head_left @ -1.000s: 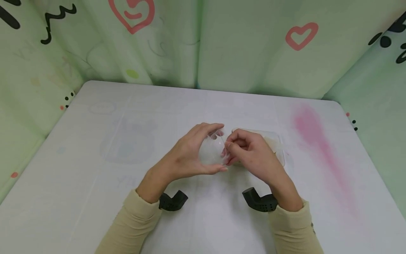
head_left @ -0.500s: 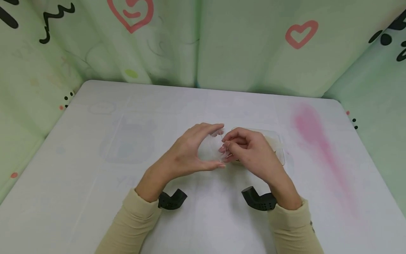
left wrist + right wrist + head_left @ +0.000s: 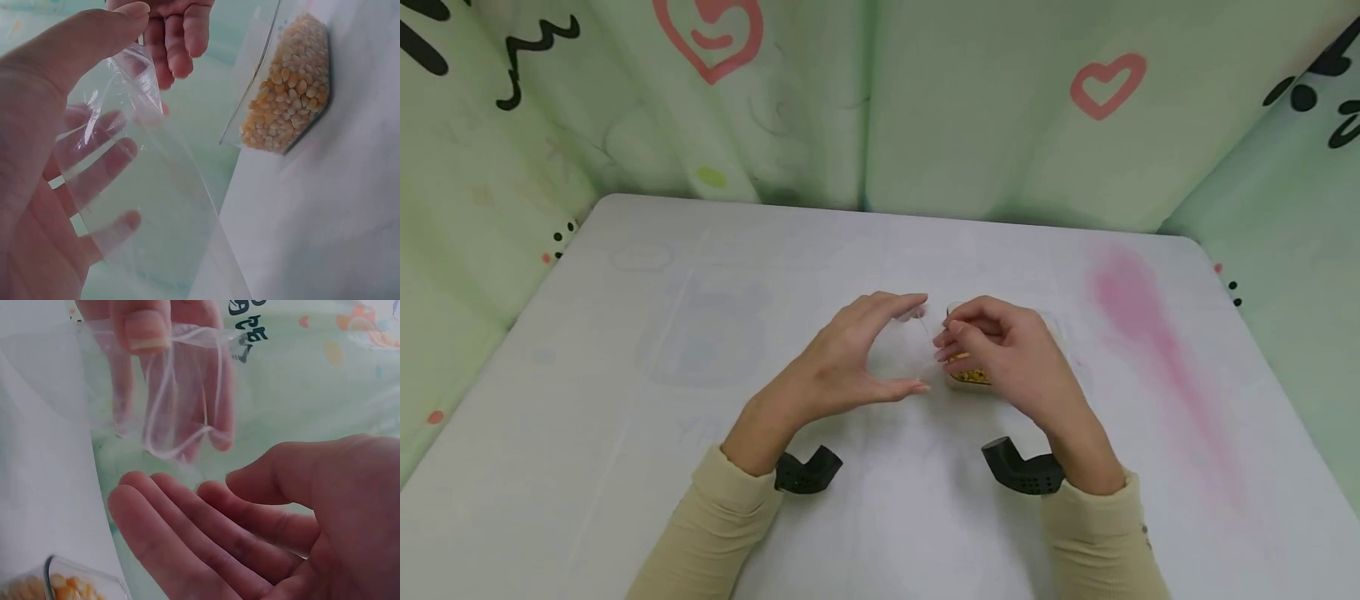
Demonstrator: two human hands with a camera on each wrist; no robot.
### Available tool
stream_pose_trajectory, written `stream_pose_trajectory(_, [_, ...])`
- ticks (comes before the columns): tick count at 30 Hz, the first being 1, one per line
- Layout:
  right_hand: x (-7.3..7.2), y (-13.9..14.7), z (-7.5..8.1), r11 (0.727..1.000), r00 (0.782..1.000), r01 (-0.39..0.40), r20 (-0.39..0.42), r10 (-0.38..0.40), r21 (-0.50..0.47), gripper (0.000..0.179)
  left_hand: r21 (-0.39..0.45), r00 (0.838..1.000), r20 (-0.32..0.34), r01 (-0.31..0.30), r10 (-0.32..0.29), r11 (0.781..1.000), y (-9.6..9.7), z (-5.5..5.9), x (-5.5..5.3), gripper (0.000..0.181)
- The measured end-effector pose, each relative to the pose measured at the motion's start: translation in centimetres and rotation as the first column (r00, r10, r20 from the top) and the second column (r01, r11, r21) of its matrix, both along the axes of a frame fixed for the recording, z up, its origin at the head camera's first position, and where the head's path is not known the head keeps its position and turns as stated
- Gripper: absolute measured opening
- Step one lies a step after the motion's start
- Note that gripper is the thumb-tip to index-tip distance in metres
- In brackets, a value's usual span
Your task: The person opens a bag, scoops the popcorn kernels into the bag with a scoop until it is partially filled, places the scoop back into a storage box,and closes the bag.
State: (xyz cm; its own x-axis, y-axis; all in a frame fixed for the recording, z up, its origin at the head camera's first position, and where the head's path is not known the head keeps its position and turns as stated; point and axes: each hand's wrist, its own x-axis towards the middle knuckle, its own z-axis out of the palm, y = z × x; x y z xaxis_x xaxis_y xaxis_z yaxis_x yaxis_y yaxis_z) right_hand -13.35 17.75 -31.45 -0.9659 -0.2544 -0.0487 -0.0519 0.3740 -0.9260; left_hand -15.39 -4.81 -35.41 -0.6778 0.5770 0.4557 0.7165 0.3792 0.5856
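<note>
A thin clear plastic bag [image 3: 162, 206] hangs from my left hand [image 3: 838, 358], its mouth spread apart in the right wrist view. The left thumb lies at the bag's edge, and the other fingers show through the film. Just to the right, my right hand [image 3: 1011, 346] is held with loosely bent fingers and nothing between them. Its fingertips are a small gap from the bag's mouth in the right wrist view. Under and behind the right hand stands a clear box [image 3: 257, 69] of yellow corn kernels [image 3: 294, 87], partly hidden by that hand in the head view.
The white table [image 3: 700, 483] has a pink smear [image 3: 1142, 333] on its right side. Green curtains [image 3: 970, 108] with printed hearts hang along the back and both sides. Black wrist mounts [image 3: 808, 471] sit at both cuffs.
My right hand has come away from the bag's mouth and moved slightly right, over the box. More kernels now show below its fingers. My left hand has stayed almost still with the bag.
</note>
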Motion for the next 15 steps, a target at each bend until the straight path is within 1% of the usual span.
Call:
stream_pose_trajectory(5, [0.3,1.3,-0.1,0.998,0.997,0.063,-0.041,-0.063,-0.002,0.024,-0.024,1.0,0.027,-0.012,0.013,1.0,0.1,0.0,0.0,0.083])
stream_pose_trajectory(8, [0.3,1.8,-0.1,0.996,0.995,0.089,-0.05,-0.089,0.0,0.023,-0.036,0.999,0.042,-0.019,0.021,0.999,0.1,0.0,0.0,0.084])
stream_pose_trajectory(11, [0.3,2.2,0.0,0.995,0.993,0.1,-0.06,-0.099,0.013,0.023,-0.05,0.998,0.048,-0.025,0.028,0.998,0.1,-0.1,0.0,0.085])
stream_pose_trajectory(15, [0.2,2.8,0.4,0.992,0.991,0.113,-0.082,-0.109,0.05,0.024,-0.047,0.998,0.05,-0.029,0.032,0.998,0.1,-0.1,0.0,0.086])
